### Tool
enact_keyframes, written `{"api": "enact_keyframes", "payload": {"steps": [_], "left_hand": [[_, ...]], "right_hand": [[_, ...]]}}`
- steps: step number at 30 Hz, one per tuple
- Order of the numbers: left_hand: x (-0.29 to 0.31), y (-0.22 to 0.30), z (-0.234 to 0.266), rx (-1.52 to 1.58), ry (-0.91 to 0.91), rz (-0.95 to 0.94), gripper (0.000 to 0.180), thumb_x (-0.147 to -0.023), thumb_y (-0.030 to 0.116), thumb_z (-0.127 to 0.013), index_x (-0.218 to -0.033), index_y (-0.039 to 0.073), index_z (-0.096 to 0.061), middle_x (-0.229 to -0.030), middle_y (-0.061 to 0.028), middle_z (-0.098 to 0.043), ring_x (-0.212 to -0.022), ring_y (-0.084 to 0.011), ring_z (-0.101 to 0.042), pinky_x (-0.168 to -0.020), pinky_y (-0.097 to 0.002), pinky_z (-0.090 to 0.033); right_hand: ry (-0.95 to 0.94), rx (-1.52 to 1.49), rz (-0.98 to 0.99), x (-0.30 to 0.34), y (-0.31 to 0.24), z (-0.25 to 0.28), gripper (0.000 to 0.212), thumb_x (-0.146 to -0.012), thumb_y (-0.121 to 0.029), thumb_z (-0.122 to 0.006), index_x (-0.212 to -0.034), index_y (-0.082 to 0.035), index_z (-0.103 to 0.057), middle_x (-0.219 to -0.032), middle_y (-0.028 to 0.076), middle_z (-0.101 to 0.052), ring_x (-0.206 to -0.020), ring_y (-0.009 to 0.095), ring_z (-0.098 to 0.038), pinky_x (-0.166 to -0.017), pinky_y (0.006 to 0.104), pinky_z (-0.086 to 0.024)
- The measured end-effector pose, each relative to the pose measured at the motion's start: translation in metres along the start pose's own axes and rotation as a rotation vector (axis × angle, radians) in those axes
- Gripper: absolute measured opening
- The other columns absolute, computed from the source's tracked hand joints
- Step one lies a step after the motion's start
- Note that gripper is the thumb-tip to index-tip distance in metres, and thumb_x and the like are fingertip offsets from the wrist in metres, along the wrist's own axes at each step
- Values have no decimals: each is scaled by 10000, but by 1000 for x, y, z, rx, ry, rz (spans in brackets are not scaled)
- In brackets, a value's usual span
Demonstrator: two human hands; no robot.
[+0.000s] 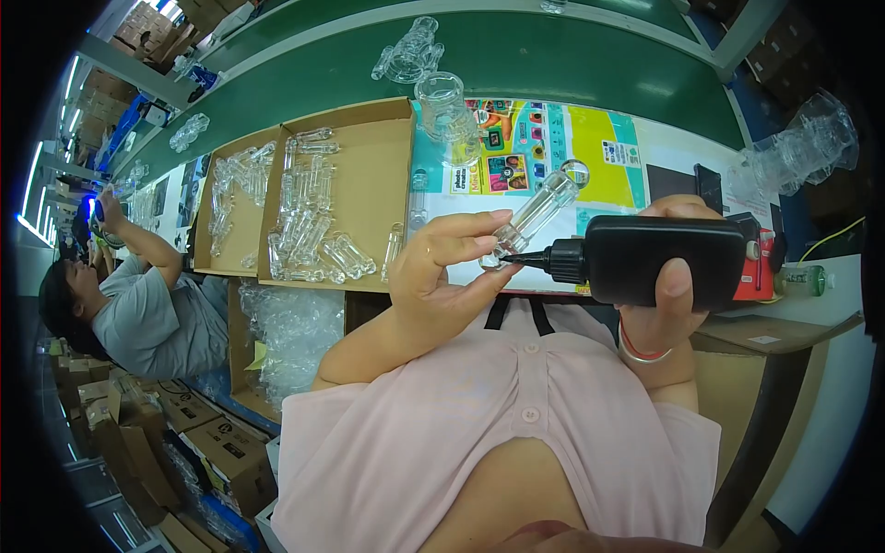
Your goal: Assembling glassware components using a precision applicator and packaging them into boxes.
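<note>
My left hand [442,263] is closed, its fingertips pinching the lower end of a clear glass piece [544,205]. That piece tilts up to the right and has a round ball at its far end. My right hand [671,290] wraps around a black squeeze bottle [664,263] lying on its side. The bottle's thin dark nozzle points left and reaches the end of the glass piece, close to my left fingertips. Whether any liquid is coming out is too small to tell.
Left of my hands, cardboard trays [369,138] hold several clear glass pieces. Larger clear glass parts [444,106] stand beyond on the green bench [553,60]. At right are a stack of clear plastic cups [802,147] and a red box [758,267]. A co-worker [152,304] sits at far left.
</note>
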State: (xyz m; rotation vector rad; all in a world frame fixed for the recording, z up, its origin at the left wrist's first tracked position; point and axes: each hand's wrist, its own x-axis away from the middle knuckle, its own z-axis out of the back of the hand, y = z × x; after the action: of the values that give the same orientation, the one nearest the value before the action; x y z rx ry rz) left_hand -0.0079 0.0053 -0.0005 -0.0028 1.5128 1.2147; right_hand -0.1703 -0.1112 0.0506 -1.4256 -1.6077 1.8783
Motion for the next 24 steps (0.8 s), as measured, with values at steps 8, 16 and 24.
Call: {"api": "enact_keyframes", "payload": {"steps": [8,16,24], "left_hand": [[0,1,1,-53,-46,-28,372,-619,-50,-728,-923,29,-529,-977,-179,-619,-869,-248,-628,-714,-291,-513],[-2,3,1,-156,-30,-28,382,-594,-52,-723,-940,13,-573,-944,-152,-638,-817,-245,-638,-673,-281,-513],[-6,8,2,-245,-54,-13,355,-594,-36,-726,-917,8,-585,-923,-137,-645,-804,-237,-636,-675,-278,-506]], "right_hand": [[-42,5,32,-3,-1,1,419,-792,-278,-597,-1046,17,-441,-941,129,-517,-822,166,-540,-750,281,-446],[-72,108,112,3,-4,8,407,-765,-216,-624,-1050,8,-438,-906,137,-543,-791,209,-562,-720,310,-465],[-309,441,482,8,-12,10,475,-793,-308,-628,-1086,-17,-394,-854,156,-527,-710,207,-548,-605,283,-487]]}}
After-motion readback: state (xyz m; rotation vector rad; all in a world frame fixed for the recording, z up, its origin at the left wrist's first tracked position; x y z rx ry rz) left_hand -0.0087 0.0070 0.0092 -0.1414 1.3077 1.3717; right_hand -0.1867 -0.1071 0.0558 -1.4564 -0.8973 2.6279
